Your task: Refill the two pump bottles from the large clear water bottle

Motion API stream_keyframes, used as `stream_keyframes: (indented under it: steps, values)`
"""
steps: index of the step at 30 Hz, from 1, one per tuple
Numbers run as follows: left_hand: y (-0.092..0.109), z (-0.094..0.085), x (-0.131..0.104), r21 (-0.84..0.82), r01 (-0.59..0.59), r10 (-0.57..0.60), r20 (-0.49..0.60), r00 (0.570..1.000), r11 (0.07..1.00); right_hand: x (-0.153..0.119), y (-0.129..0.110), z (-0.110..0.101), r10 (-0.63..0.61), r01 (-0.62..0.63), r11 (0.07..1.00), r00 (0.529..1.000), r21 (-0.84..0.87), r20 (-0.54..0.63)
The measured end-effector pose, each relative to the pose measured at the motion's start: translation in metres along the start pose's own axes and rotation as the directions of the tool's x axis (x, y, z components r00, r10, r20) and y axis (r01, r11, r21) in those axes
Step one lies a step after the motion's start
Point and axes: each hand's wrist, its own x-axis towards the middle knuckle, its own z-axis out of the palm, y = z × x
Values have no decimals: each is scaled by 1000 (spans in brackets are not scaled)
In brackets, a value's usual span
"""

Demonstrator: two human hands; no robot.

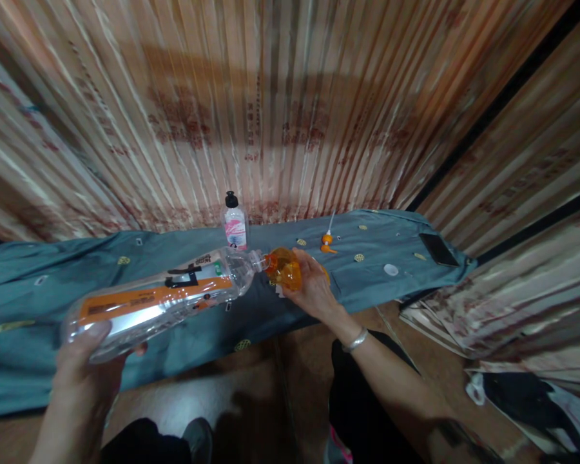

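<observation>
My left hand point(94, 354) is wrapped round the base of a large clear plastic bottle point(207, 280) with an orange and white label. The bottle lies tilted nearly flat, its neck pointing right. In my right hand point(314, 283) is a translucent orange bottle point(285, 269), its mouth facing left against the clear bottle's mouth. Whether the two rims touch or only overlap in view I cannot tell. Beyond the orange bottle lies an orange pump top point(327, 240) with a thin pale tube. A clear bottle with black cap and pink label point(235, 229) stands upright behind the large bottle.
A teal patterned cloth point(367, 277) covers the long narrow surface. At its right end lies a dark phone point(439, 249), with a round whitish disc point(391, 270) nearer. Pleated curtains point(270, 116) hang close behind. Dark and white fabric point(526, 406) lies at lower right.
</observation>
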Motion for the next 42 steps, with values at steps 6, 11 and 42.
stream_keyframes:
  steps: [6, 11, 42]
  values:
    - [3, 4, -4, 9, 1, -1, 9, 1000, 1000, 0, 0, 0, -7, 7, 1000, 1000, -5, -5]
    - [1, 1, -2, -1, -2, 2, 11, 1000, 1000, 0, 0, 0, -2, 2, 1000, 1000, 1, -5]
    - [-3, 0, 2, -18, -21, 21, -12, 1000, 1000, 0, -1, -2, -10, 10, 1000, 1000, 7, 0]
